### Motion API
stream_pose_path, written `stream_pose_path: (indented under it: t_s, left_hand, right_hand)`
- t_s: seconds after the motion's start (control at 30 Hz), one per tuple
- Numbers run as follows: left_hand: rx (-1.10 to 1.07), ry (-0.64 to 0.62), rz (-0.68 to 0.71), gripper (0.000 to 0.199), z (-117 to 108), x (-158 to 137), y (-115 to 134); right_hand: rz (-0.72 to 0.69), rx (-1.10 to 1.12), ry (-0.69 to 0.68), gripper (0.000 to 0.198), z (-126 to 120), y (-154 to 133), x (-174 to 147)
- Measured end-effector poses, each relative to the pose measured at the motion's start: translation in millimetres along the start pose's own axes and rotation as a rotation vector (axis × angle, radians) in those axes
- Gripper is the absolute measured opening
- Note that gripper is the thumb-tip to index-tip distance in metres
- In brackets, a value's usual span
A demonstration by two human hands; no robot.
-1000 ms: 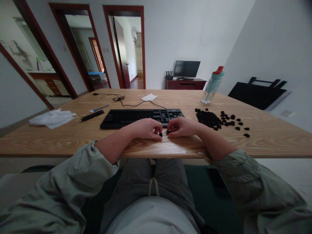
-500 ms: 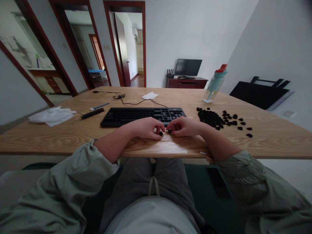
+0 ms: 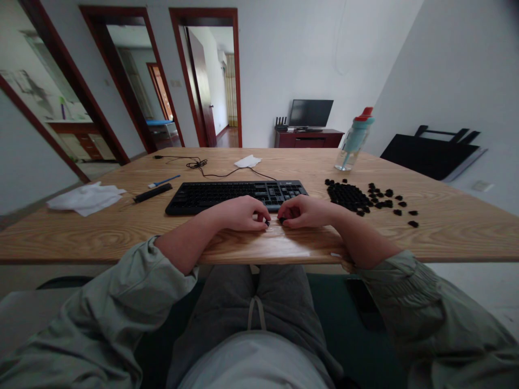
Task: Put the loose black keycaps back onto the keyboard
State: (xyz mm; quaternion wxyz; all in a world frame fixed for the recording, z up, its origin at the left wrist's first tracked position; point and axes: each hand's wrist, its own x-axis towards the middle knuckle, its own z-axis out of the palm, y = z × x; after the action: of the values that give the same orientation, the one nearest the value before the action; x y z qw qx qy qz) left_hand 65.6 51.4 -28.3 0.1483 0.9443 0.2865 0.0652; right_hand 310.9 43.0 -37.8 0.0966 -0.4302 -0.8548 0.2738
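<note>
Just in front of a black keyboard (image 3: 211, 195), both hands are close together over the table's near edge. My left hand (image 3: 245, 212) is closed, pinching a small black keycap (image 3: 267, 222) between thumb and fingers. A second black keycap (image 3: 282, 220) is pinched in my right hand (image 3: 304, 210), a short gap away. The right part of the keyboard shows patches that look lighter than the rest. To the right lies a pile of black keycaps (image 3: 348, 196), tightly grouped, with several loose ones scattered beside it.
On the wooden table (image 3: 121, 232) a bottle (image 3: 353, 141) stands at the back right. A black bar-shaped piece (image 3: 153, 193), a blue-handled brush (image 3: 164, 181) and white tissue (image 3: 87, 197) lie left. The keyboard's cable (image 3: 221, 174) runs behind it, near another tissue (image 3: 247, 161).
My left fingers have closed further around their keycap, which shows less now. My right hand has barely moved. The whole view has shifted slightly.
</note>
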Motion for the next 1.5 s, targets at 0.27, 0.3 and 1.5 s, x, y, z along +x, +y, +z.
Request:
stream_pose_path:
  t_s: [0.27,0.3,1.5]
  left_hand:
    - [0.043,0.257,-0.06,0.031,-17,34,-9]
    - [0.043,0.267,-0.058,0.032,-18,40,-12]
    - [0.352,0.287,0.086,0.024,6,65,-38]
  right_hand:
    - [0.002,0.027,-0.002,0.033,2,6,3]
    - [0.002,0.032,0.003,0.033,2,6,3]
    - [-0.017,-0.01,0.024,0.031,4,7,3]
